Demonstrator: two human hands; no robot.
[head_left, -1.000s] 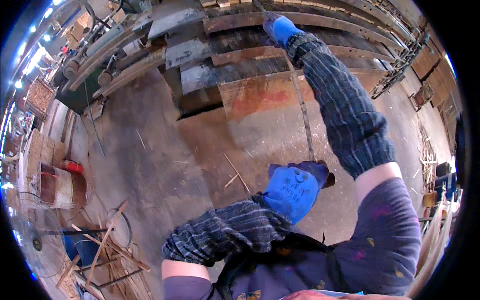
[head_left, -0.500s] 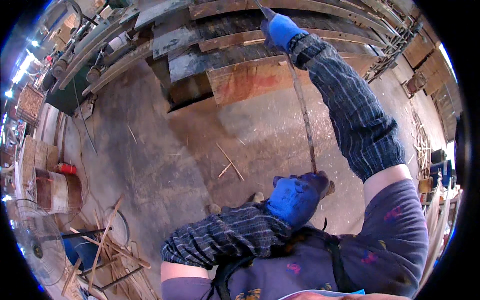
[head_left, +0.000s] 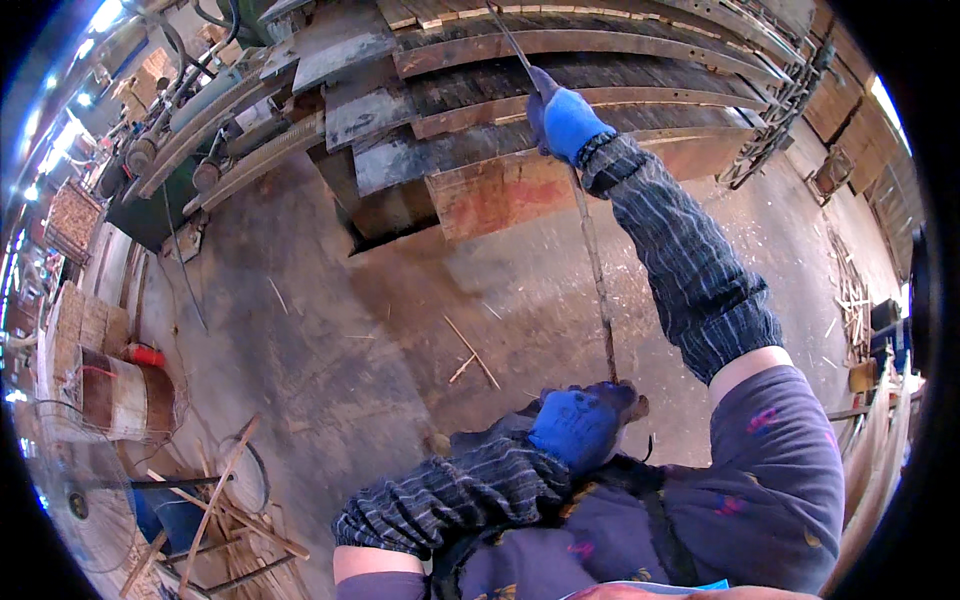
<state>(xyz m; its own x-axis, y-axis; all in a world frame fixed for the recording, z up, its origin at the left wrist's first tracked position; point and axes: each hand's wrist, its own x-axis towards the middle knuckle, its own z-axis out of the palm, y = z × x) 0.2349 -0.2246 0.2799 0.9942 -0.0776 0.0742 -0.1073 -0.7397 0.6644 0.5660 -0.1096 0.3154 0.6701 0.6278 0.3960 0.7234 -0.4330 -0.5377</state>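
Note:
A long thin rod (head_left: 597, 270), brownish and mottled, runs from near my body up to the stacked metal plates. My left hand (head_left: 580, 428), in a blue work glove, is closed around its near end, close to my torso. Farther out, my right hand (head_left: 570, 125), gloved alike, grips the rod with the arm stretched forward. Beyond that hand the thin far part of the rod reaches over the layered plates (head_left: 590, 95) of a large press-like machine. The rod's far tip is cut off by the top of the picture.
Wood strips (head_left: 470, 352) lie on the concrete floor (head_left: 330, 330). At left stand a fan (head_left: 80, 505), a brown-and-white drum (head_left: 125, 395) and a pile of wooden sticks (head_left: 225, 510). Hoses (head_left: 765, 135) hang at the machine's right end.
The view has shifted, so the machine sits lower in the picture. My right hand has come back a little toward me against the machine. Both hands still hold the rod.

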